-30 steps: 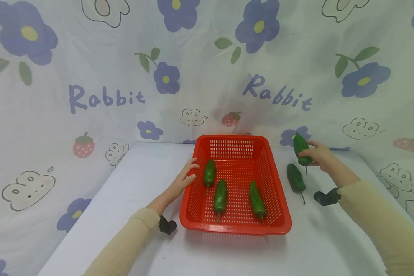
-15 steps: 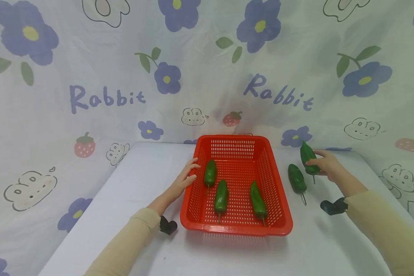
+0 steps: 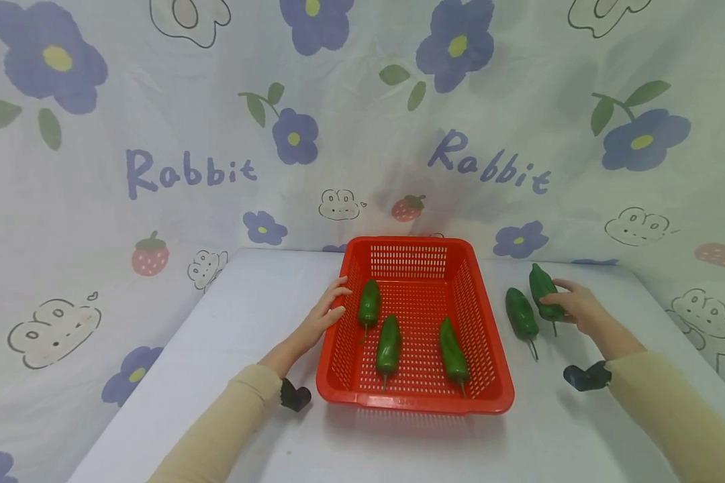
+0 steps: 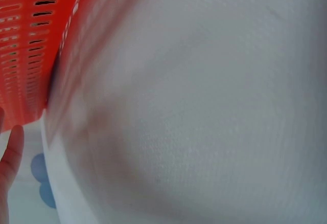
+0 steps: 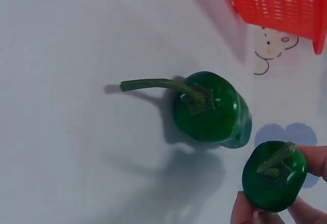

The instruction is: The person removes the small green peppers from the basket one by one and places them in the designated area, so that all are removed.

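Observation:
My right hand (image 3: 580, 307) holds a green pepper (image 3: 544, 290) by its stem half, thumb on one side and fingers on the other. In the right wrist view the held pepper (image 5: 274, 177) shows its stem end between the fingertips. Just left of it, a second green pepper (image 3: 521, 314) lies on the white table, stem toward me. My left hand (image 3: 319, 320) rests on the left rim of a red plastic basket (image 3: 413, 402), its fingers extended. Inside the basket lie three more green peppers, one at the left (image 3: 368, 303), one in the middle (image 3: 388, 345) and one at the right (image 3: 454, 352).
The white-covered table (image 3: 217, 349) runs back to a hanging cloth (image 3: 362, 121) printed with flowers, rabbits and strawberries. The basket's right wall stands between its peppers and the pair on the right. A dark wrist strap piece (image 3: 587, 377) sticks out below the right sleeve.
My right hand has carried its pepper to the right and down, to beside the pepper on the table. The left hand and the basket have stayed in place.

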A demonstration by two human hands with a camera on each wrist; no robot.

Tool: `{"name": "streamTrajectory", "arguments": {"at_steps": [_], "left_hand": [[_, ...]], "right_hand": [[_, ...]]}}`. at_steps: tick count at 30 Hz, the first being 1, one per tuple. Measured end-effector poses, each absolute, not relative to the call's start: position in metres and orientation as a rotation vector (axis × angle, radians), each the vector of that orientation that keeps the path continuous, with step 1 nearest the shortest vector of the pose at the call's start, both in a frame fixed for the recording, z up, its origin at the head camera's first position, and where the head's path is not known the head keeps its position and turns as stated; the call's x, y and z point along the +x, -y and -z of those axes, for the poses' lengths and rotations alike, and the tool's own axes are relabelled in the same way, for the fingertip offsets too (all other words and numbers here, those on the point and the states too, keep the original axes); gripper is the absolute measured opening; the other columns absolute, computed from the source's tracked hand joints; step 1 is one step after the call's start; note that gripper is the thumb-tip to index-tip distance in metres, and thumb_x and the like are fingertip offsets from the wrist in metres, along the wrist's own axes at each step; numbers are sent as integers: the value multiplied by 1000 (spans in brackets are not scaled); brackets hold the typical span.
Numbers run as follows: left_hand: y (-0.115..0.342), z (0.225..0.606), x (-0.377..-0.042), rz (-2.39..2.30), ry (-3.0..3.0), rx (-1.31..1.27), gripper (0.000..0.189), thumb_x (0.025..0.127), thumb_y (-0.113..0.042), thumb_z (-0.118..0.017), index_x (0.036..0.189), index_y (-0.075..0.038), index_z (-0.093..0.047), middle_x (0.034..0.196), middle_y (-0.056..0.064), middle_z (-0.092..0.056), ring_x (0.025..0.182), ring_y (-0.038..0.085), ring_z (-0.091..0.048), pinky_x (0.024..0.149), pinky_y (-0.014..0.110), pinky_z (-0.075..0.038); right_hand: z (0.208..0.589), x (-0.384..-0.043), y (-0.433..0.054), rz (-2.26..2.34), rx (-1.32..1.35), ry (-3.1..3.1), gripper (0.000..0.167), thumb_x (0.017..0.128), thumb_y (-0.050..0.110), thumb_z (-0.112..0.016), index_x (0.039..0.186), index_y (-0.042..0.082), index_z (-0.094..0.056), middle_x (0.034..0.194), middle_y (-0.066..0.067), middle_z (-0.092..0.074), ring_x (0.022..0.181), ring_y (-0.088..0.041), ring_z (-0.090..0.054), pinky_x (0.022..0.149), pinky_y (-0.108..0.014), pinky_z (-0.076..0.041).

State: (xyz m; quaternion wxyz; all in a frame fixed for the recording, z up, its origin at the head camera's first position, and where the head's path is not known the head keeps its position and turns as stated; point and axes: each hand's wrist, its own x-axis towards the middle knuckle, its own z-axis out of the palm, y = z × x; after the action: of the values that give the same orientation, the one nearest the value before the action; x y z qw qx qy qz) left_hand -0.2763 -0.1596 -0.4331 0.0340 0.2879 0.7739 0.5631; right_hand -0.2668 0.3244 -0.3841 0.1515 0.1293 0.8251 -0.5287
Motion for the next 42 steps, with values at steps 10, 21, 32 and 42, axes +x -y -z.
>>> {"name": "streamTrajectory", "arguments": {"at_steps": [10, 21, 32, 42], "left_hand": [[157, 422, -271, -1739, -2341, 850, 38, 92, -3, -37, 127, 11, -33, 150, 20, -7, 137, 40, -6, 95, 57, -34], [159, 430, -276, -1726, -2365, 859, 37, 93, -6, -36, 127, 8, -33, 150, 19, -7, 136, 40, -10, 94, 53, -37], [158, 426, -271, -1704, -2391, 831, 38, 93, -8, -37, 128, 6, -34, 151, 16, -8, 137, 37, -8, 97, 52, -36], [151, 397, -252, -1704, -2362, 831, 39, 92, -4, -35, 127, 11, -32, 149, 22, -7, 136, 41, -9, 95, 54, -37]], "right_hand": [[400, -260, -329, 1533, 409, -2330, 78, 90, 16, -50, 143, 0, 5, 142, -38, 0, 131, -49, -16, 105, -50, -26], [413, -258, -331, 1520, 460, -2300, 81, 89, 19, -52, 143, -1, 4, 144, -36, 5, 132, -50, -10, 106, -53, -23], [421, -258, -331, 1491, 511, -2312, 84, 87, 22, -55, 143, -1, 2, 144, -36, 1, 132, -50, -11, 106, -54, -22], [423, -259, -332, 1458, 508, -2313, 84, 87, 21, -54, 143, -3, 4, 143, -37, 0, 131, -50, -13, 106, -53, -23]]}}
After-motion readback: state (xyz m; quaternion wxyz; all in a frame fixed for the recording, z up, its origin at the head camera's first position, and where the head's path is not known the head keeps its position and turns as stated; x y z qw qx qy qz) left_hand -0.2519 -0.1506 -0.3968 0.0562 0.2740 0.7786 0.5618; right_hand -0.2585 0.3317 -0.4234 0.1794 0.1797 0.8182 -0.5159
